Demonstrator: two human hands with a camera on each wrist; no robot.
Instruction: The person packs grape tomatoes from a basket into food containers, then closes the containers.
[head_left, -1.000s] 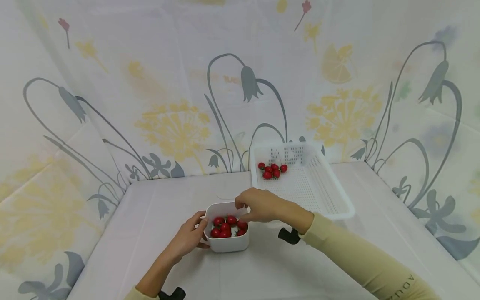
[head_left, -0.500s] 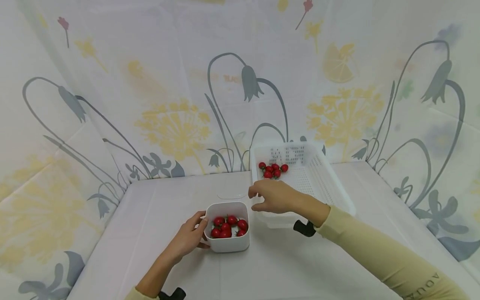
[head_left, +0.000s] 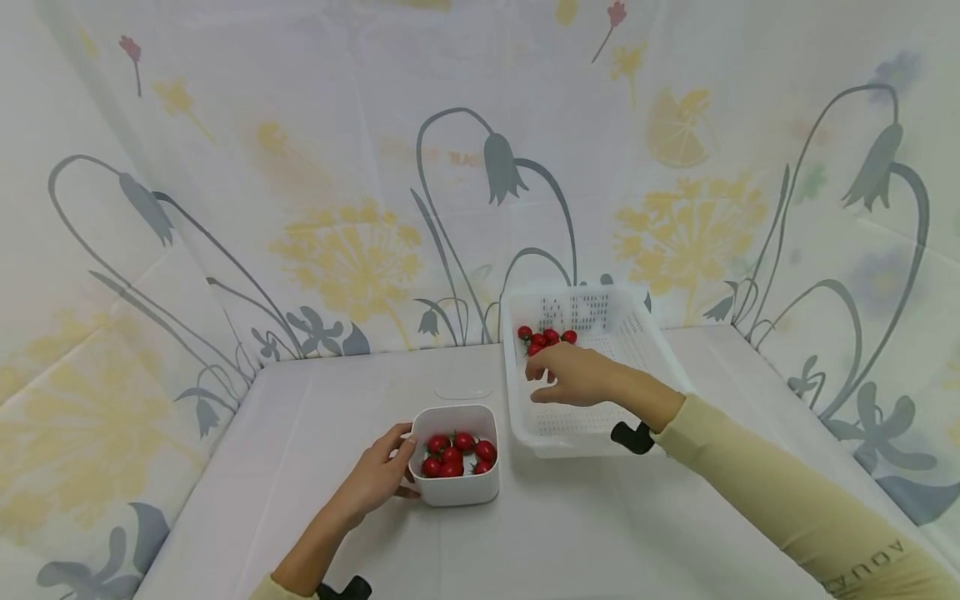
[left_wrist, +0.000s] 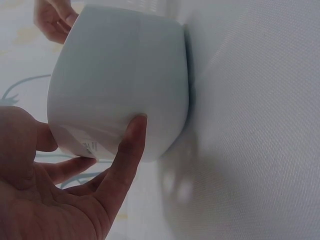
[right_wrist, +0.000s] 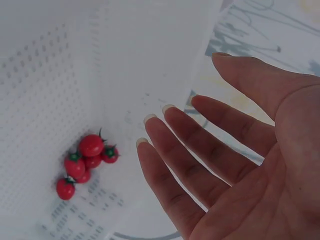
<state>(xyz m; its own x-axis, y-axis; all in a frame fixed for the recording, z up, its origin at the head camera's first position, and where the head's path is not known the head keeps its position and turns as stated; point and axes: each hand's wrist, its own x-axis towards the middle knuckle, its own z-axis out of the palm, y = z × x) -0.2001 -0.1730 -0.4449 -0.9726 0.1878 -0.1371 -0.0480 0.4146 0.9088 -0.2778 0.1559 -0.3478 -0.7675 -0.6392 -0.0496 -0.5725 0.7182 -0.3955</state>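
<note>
A small white square tub holds several red cherry tomatoes. My left hand holds the tub by its left side, thumb by the rim and fingertips on the outer wall, as the left wrist view shows. My right hand hangs over a white perforated basket, fingers apart and holding nothing. In the right wrist view its fingers are spread and slightly bent. More cherry tomatoes lie in a cluster in the basket's back left corner, just beyond the right fingertips, partly hidden by the hand in the head view.
The basket stands right of and behind the tub on a white-covered table. A flower-printed cloth hangs behind and along both sides. A black wrist mount sits under the right forearm.
My right hand has left the tub and moved right and back over the basket, toward the tomatoes there. The left hand and tub have stayed in place.
</note>
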